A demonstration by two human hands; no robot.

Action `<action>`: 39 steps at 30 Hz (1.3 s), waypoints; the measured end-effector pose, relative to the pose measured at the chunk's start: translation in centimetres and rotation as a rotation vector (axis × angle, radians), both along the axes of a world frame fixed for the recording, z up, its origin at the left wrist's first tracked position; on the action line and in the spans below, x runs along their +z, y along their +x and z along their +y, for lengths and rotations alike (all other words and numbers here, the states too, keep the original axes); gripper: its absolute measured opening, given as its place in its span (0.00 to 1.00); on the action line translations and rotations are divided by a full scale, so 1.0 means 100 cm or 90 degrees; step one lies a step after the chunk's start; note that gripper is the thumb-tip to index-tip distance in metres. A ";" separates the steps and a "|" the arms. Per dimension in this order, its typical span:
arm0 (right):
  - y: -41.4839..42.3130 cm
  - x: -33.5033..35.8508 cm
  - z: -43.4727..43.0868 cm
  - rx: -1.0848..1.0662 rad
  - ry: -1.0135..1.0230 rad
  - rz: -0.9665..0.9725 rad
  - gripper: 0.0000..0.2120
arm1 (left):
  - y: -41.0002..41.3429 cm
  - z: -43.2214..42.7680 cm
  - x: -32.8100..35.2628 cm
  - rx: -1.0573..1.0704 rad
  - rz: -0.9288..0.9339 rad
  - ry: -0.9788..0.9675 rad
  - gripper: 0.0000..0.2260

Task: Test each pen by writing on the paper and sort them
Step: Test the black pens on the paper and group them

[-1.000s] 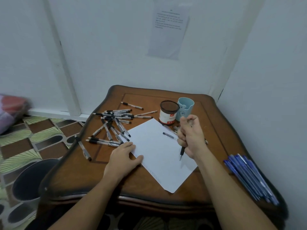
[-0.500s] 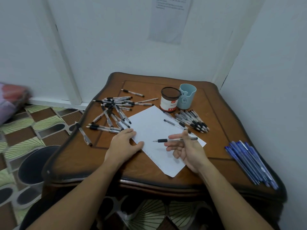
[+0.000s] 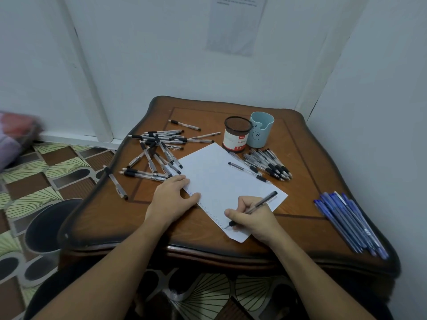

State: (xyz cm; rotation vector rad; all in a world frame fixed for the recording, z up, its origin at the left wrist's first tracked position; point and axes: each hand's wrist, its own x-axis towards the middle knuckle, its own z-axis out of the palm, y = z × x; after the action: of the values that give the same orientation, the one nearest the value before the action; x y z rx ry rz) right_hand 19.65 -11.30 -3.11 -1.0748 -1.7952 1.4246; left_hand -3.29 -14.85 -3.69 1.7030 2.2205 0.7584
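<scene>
A white sheet of paper [image 3: 221, 181] lies tilted on the wooden table [image 3: 300, 158]. My right hand [image 3: 254, 218] grips a clear pen with a black grip [image 3: 265, 200], its tip touching the paper's near corner beside a row of small marks. My left hand [image 3: 171, 197] rests flat on the paper's left edge. A loose heap of black-grip pens [image 3: 157, 153] lies left of the paper. A tidier group of the same pens [image 3: 268, 165] lies right of it, with one pen [image 3: 247, 169] on the sheet.
A mesh pen holder with a red and white label [image 3: 236, 137] and a light blue cup [image 3: 261, 130] stand at the back. Several blue pens [image 3: 346, 222] lie at the table's right edge. A dark round bin [image 3: 50, 225] stands on the floor at the left.
My right hand turned the pen from lying across its open fingers into a writing grip and brought the tip down to the paper's near corner. The left hand stayed on the sheet.
</scene>
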 end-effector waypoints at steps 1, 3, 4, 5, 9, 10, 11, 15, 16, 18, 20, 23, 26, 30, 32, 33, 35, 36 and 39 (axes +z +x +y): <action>0.000 -0.001 0.001 -0.004 0.007 -0.011 0.17 | 0.000 0.000 0.000 0.000 -0.001 0.000 0.27; 0.000 -0.003 0.002 -0.010 0.009 -0.027 0.20 | 0.000 0.000 0.000 -0.001 -0.003 0.000 0.27; 0.000 -0.004 0.002 -0.012 0.011 -0.029 0.21 | 0.000 0.000 0.000 -0.001 -0.002 -0.001 0.27; 0.000 -0.005 0.002 -0.010 0.015 -0.031 0.21 | 0.000 0.000 0.001 -0.002 0.000 -0.003 0.27; 0.001 -0.006 0.002 0.000 0.033 -0.039 0.21 | 0.000 0.000 0.001 -0.002 0.004 -0.005 0.27; 0.001 -0.006 0.002 0.003 0.035 -0.037 0.21 | 0.000 0.000 0.001 -0.003 0.003 -0.006 0.28; 0.000 -0.005 0.002 0.005 0.037 -0.036 0.21 | 0.000 0.000 0.001 -0.004 0.003 -0.007 0.28; 0.000 -0.005 0.002 0.003 0.041 -0.038 0.21 | 0.000 0.000 0.001 -0.003 0.006 -0.010 0.28; 0.000 -0.006 0.002 0.002 0.043 -0.042 0.21 | 0.000 0.001 0.001 -0.004 0.006 -0.010 0.28; 0.000 -0.004 0.002 0.007 0.051 -0.055 0.21 | 0.000 0.001 0.001 -0.003 0.007 -0.012 0.28; 0.000 -0.003 0.003 0.009 0.054 -0.061 0.21 | -0.001 0.001 0.001 -0.004 0.006 -0.014 0.28; 0.001 -0.003 0.004 -0.003 0.041 -0.043 0.20 | -0.001 0.001 0.000 -0.005 0.006 -0.018 0.28; 0.000 -0.004 0.002 -0.002 0.041 -0.046 0.19 | -0.001 0.001 0.000 -0.004 0.006 -0.012 0.28; 0.000 -0.005 0.003 -0.016 0.049 -0.039 0.20 | 0.000 0.000 0.001 -0.005 0.006 -0.007 0.28; 0.000 -0.005 0.003 -0.017 0.052 -0.039 0.19 | 0.000 0.000 0.002 -0.005 0.006 -0.008 0.28; 0.000 -0.006 0.002 -0.016 0.054 -0.043 0.19 | 0.000 0.000 0.002 -0.005 0.006 -0.007 0.28; 0.000 -0.006 0.002 -0.012 0.052 -0.048 0.19 | 0.000 0.000 0.001 -0.003 0.004 -0.006 0.28; 0.000 -0.006 0.003 -0.008 0.051 -0.049 0.19 | -0.001 0.000 0.001 -0.002 0.003 -0.006 0.28; 0.001 -0.006 0.003 -0.010 0.060 -0.048 0.19 | 0.000 0.000 0.001 -0.002 -0.001 -0.005 0.28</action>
State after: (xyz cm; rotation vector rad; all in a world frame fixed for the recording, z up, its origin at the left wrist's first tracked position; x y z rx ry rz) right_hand 19.74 -11.02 -3.74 -1.1048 -1.8829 1.2914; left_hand -3.33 -14.81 -3.63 1.7009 2.2159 0.7494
